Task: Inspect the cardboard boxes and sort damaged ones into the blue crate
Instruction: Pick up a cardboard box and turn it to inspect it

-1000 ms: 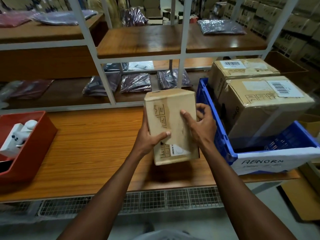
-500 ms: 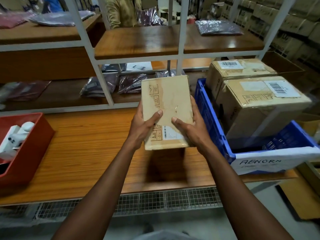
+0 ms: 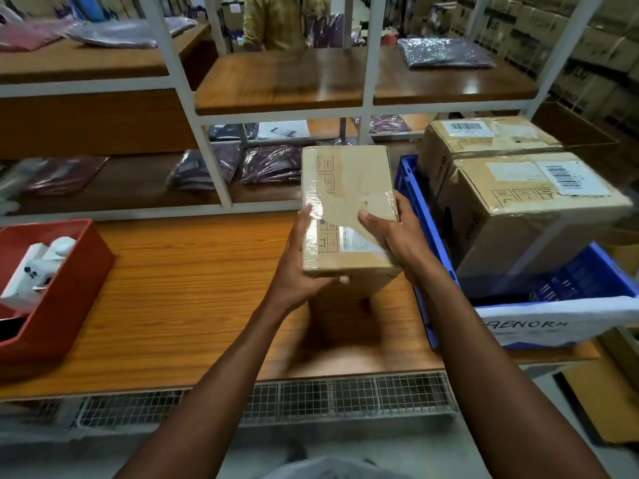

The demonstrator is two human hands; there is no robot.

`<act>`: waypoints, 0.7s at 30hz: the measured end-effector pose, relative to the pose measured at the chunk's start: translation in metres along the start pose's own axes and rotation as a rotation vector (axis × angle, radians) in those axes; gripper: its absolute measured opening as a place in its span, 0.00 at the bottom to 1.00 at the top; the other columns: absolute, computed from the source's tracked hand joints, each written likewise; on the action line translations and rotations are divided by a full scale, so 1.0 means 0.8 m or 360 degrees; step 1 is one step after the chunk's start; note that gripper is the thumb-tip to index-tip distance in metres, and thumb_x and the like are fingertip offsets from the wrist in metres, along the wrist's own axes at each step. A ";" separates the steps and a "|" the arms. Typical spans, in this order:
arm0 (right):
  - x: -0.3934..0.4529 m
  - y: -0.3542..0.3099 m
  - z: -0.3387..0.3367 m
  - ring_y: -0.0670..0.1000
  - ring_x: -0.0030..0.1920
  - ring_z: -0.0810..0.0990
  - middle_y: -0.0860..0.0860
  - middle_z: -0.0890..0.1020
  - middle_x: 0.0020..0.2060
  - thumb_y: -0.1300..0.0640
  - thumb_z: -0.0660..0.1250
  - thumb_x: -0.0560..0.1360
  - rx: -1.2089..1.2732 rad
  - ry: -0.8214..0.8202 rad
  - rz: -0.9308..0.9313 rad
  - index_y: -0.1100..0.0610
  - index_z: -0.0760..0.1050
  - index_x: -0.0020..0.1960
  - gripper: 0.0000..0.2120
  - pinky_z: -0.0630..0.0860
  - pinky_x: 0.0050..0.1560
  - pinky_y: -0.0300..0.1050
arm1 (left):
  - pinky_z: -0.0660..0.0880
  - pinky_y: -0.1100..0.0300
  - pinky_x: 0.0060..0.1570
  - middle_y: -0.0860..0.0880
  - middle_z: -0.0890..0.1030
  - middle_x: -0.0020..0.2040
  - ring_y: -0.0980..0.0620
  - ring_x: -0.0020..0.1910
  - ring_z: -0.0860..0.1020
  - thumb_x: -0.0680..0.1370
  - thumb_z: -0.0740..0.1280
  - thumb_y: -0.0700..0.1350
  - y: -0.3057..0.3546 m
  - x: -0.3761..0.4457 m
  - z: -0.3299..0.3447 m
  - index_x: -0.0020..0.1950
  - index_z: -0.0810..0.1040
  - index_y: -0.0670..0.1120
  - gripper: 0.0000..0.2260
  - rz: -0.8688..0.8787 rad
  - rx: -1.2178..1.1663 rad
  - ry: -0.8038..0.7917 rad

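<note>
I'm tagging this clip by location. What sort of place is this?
Most likely a warehouse packing or sorting station. Stacked cartons line the right side, white shelves hold bagged clothes, and a blue crate with a handwritten label holds labelled boxes.

red bin (image 3: 65, 299) on wooden table (image 3: 193, 288) | bagged garments (image 3: 269, 164) on shelf (image 3: 345, 84)

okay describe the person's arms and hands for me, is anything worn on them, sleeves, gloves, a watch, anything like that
Both forearms are bare along all of their length that shows, with no sleeves in view. The left hand and the right hand wear no gloves. No watch, band or ring shows on either wrist or on the fingers in view. The fingernails look short and unpainted. A bit of grey clothing shows at the bottom edge.
</note>
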State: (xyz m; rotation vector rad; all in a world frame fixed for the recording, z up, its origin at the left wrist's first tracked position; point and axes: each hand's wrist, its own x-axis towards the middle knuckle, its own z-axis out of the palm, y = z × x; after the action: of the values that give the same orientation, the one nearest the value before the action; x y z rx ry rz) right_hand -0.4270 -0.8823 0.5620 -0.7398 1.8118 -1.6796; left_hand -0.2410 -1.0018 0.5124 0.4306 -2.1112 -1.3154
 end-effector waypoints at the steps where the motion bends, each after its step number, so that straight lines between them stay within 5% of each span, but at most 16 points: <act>1: 0.001 -0.001 0.001 0.53 0.66 0.80 0.49 0.77 0.71 0.46 0.77 0.74 -0.0052 -0.0028 -0.0013 0.45 0.59 0.82 0.43 0.78 0.67 0.62 | 0.72 0.39 0.73 0.52 0.65 0.81 0.49 0.79 0.68 0.64 0.86 0.52 -0.003 0.003 0.001 0.82 0.60 0.62 0.53 0.0010 0.0051 0.0066; 5: -0.014 0.008 0.003 0.51 0.74 0.72 0.49 0.64 0.81 0.42 0.75 0.72 -0.0046 -0.0198 -0.0153 0.36 0.51 0.84 0.48 0.76 0.70 0.56 | 0.81 0.45 0.63 0.69 0.74 0.69 0.62 0.70 0.75 0.67 0.83 0.52 -0.005 0.010 -0.009 0.74 0.70 0.60 0.38 -0.0128 -0.0008 0.0213; 7: -0.028 0.017 0.008 0.49 0.76 0.68 0.47 0.62 0.81 0.42 0.75 0.72 -0.0201 -0.0253 -0.0299 0.35 0.56 0.82 0.45 0.75 0.69 0.50 | 0.83 0.44 0.59 0.67 0.74 0.68 0.60 0.68 0.76 0.69 0.81 0.54 -0.007 0.014 -0.016 0.74 0.70 0.60 0.36 -0.0189 -0.0059 0.0243; 11: -0.036 0.036 0.007 0.49 0.75 0.69 0.48 0.65 0.79 0.46 0.81 0.69 -0.0387 -0.0156 -0.0455 0.37 0.64 0.78 0.43 0.76 0.69 0.43 | 0.82 0.49 0.63 0.62 0.74 0.71 0.61 0.69 0.76 0.69 0.82 0.54 -0.006 0.018 -0.016 0.77 0.67 0.60 0.39 -0.0247 -0.0067 0.0181; 14: -0.037 0.038 0.002 0.44 0.69 0.74 0.50 0.70 0.75 0.54 0.82 0.72 -0.0388 -0.0084 -0.0472 0.44 0.68 0.75 0.36 0.77 0.58 0.31 | 0.78 0.59 0.65 0.63 0.72 0.73 0.65 0.71 0.73 0.67 0.82 0.58 -0.006 0.019 -0.006 0.84 0.56 0.60 0.51 -0.0310 -0.0094 0.0248; 18: -0.036 0.037 -0.007 0.49 0.69 0.76 0.50 0.74 0.72 0.55 0.81 0.72 -0.0343 -0.0015 -0.0500 0.45 0.71 0.73 0.33 0.81 0.61 0.41 | 0.77 0.69 0.59 0.54 0.75 0.75 0.64 0.70 0.74 0.66 0.86 0.53 -0.014 0.010 0.007 0.85 0.55 0.54 0.56 -0.0399 -0.0090 0.0154; 21: -0.032 0.030 -0.008 0.42 0.63 0.79 0.47 0.76 0.68 0.56 0.80 0.73 -0.0302 0.0051 -0.0507 0.48 0.73 0.72 0.31 0.84 0.58 0.47 | 0.79 0.66 0.60 0.54 0.76 0.73 0.60 0.69 0.76 0.63 0.86 0.54 -0.033 -0.005 0.016 0.85 0.54 0.54 0.58 -0.0461 -0.0044 0.0051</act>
State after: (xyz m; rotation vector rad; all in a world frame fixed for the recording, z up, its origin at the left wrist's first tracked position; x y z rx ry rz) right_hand -0.4142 -0.8577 0.5391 -1.1399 1.9773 -1.7351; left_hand -0.2473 -1.0030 0.4835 0.7632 -2.0571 -1.4843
